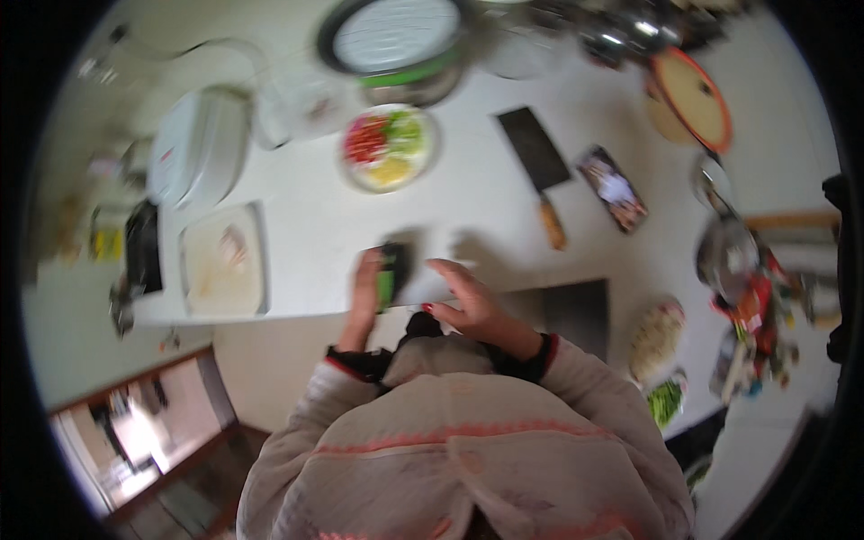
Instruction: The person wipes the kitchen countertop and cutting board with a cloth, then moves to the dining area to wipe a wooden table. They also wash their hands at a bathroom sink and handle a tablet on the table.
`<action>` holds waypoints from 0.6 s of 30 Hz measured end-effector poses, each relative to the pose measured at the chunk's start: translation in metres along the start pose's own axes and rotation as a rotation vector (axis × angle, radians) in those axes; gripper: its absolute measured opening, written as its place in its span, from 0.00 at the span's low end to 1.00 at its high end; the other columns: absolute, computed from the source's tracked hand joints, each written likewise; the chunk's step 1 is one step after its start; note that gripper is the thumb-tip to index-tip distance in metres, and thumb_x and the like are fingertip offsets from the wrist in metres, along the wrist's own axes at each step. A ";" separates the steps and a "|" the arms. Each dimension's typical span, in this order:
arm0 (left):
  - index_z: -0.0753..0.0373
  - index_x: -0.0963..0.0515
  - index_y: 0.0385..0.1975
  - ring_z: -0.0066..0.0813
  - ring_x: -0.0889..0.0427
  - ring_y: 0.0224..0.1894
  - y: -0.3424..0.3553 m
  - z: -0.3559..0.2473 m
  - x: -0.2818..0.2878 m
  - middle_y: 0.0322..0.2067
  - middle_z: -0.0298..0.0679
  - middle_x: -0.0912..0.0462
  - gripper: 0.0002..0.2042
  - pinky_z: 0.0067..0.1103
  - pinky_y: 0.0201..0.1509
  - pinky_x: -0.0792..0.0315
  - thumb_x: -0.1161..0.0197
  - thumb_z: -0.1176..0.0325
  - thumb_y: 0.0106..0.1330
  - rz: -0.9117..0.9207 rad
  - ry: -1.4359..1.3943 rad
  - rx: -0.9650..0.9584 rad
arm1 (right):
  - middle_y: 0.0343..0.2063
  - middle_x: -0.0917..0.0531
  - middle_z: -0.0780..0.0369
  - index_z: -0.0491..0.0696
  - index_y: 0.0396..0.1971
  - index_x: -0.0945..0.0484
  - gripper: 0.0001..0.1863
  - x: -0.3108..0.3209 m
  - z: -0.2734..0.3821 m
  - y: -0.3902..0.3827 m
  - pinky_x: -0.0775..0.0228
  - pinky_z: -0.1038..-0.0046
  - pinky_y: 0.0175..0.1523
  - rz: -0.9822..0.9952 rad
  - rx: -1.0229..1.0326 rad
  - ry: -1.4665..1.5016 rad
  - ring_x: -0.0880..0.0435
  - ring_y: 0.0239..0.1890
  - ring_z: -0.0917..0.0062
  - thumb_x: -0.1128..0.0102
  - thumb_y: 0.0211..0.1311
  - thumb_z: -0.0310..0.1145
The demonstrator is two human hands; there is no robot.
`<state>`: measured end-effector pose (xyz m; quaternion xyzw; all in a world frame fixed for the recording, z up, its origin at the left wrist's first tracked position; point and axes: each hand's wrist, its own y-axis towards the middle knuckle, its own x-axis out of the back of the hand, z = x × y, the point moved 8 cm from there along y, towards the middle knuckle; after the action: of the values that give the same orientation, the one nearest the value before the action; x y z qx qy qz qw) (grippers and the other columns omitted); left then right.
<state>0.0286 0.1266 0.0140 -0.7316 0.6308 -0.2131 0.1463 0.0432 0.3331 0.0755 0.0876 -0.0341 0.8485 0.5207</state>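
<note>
Near the front edge of the white counter, my left hand (364, 286) is closed around a small black and green object (388, 275) whose kind I cannot make out. To its right hovers my right hand (475, 308), fingers apart and holding nothing. Beyond both hands lies a white plate (390, 183) with chopped red, green and yellow food in separate heaps. A cleaver (533, 148) with a wooden handle rests farther right, beside a phone (614, 190) with a lit screen.
At left, a cutting board (200, 279) bears a pale piece of food, with a white appliance (198, 148) behind it. A green-and-black lidded vessel (396, 36) stands at the back. Rightward are an orange-rimmed pot (691, 99), a metal pan (724, 256) and pale shredded food (657, 342).
</note>
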 end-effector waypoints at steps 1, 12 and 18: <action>0.63 0.32 0.56 0.25 0.30 0.52 -0.014 -0.014 -0.019 0.49 0.36 0.28 0.22 0.23 0.58 0.35 0.55 0.51 0.75 0.089 -0.041 -0.159 | 0.62 0.33 0.50 0.40 0.67 0.44 0.39 -0.019 -0.006 0.005 0.40 0.63 0.67 0.047 -0.100 0.116 0.33 0.64 0.61 0.36 0.58 0.33; 0.62 0.51 0.72 0.33 0.43 0.70 -0.069 -0.047 0.120 0.67 0.45 0.41 0.33 0.26 0.71 0.47 0.46 0.57 0.73 0.462 -0.055 -0.409 | 0.50 0.23 0.62 0.42 0.59 0.34 0.25 -0.165 -0.001 0.085 0.33 0.75 0.57 -0.127 -0.143 0.536 0.25 0.52 0.79 0.45 0.60 0.21; 0.63 0.25 0.54 0.22 0.24 0.49 -0.047 0.002 0.323 0.45 0.35 0.20 0.14 0.21 0.53 0.29 0.43 0.68 0.71 0.166 -0.146 -0.279 | 0.47 0.23 0.63 0.43 0.56 0.31 0.21 -0.257 0.031 0.119 0.35 0.75 0.57 -0.161 -0.091 0.348 0.24 0.49 0.77 0.46 0.61 0.22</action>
<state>0.1070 -0.1841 0.0759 -0.7039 0.7001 -0.0570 0.1057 0.0544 0.0487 0.0630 -0.0816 0.0251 0.8041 0.5883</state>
